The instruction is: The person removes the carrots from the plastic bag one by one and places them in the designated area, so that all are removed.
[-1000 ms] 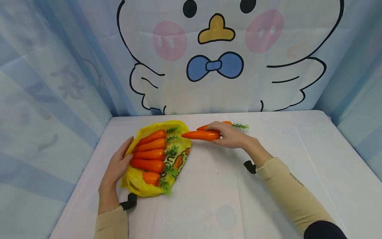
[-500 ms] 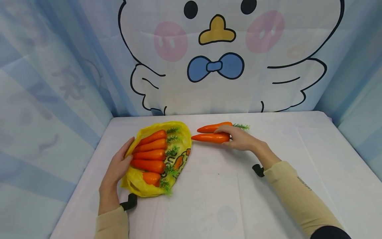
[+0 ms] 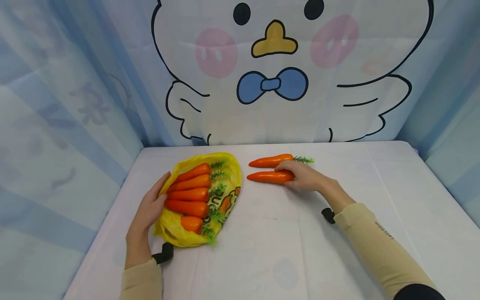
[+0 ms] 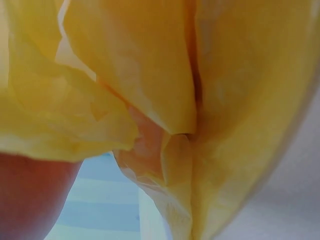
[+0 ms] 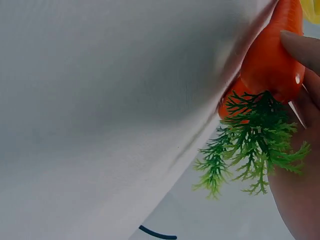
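Note:
At the bag's left side my left hand (image 3: 147, 210) pinches the rim of a yellow plastic bag (image 3: 172, 236), thumb inside the opening. Several orange toy carrots (image 3: 189, 194) with green tops lie in a row on it. In the left wrist view the bag's folds (image 4: 245, 100) fill most of the picture. To the right of the bag, my right hand (image 3: 305, 177) grips a carrot (image 3: 265, 176) by its thick end, the tip pointing left. Its leafy top (image 5: 262, 130) hangs below the fingers in the right wrist view. Another carrot (image 3: 268, 161) lies just behind it.
A white cloth covers the table (image 3: 258, 258). A curtain with a cartoon face and a blue bow tie (image 3: 271, 84) stands behind the back edge. Black wrist mounts (image 3: 328, 215) stick out from both wrists.
My right hand has moved right and slightly toward me with its carrot, away from the bag, down beside the other carrot. My left hand stays on the bag.

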A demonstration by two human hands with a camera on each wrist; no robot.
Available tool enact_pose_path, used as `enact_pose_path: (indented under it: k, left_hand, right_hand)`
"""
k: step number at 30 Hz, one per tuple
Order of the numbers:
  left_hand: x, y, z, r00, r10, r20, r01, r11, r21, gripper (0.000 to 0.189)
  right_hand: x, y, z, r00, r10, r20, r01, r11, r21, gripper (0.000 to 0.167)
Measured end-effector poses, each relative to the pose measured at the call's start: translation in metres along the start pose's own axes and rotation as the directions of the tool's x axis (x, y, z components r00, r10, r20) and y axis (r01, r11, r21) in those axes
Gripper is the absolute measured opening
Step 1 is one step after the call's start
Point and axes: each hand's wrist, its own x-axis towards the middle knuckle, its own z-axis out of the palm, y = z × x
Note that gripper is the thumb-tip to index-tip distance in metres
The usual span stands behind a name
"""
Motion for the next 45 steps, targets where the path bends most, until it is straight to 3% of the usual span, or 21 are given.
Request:
enact_pose_path:
  k: [8,20,32,45]
  left_hand:
    - [0.001,-0.002,-0.001,1.0,0.015,0.001,-0.015,1.0,0.017,0.064]
    - [0.0,-0.002,0.0,1.0,0.006,-0.002,-0.006,1.0,0.025,0.063]
    - [0.0,-0.001,0.0,1.0,0.0,0.001,0.0,1.0,0.009,0.063]
    - [0.0,0.001,0.0,1.0,0.004,0.006,-0.004,1.0,0.015,0.063]
  right_hand:
    - [0.001,0.006,-0.001,0.996,-0.079,-0.051,0.076,0.996,-0.051,0.04]
    - [0.005,0.01,0.002,0.988,-0.116,-0.101,0.106,0.99,-0.097,0.04]
    - [0.007,0.006,0.003,0.992,-0.073,-0.099,0.062,0.991,-0.115,0.046]
    - [0.006,0.0,-0.003,0.994,-0.038,-0.107,0.033,0.998,-0.048,0.049]
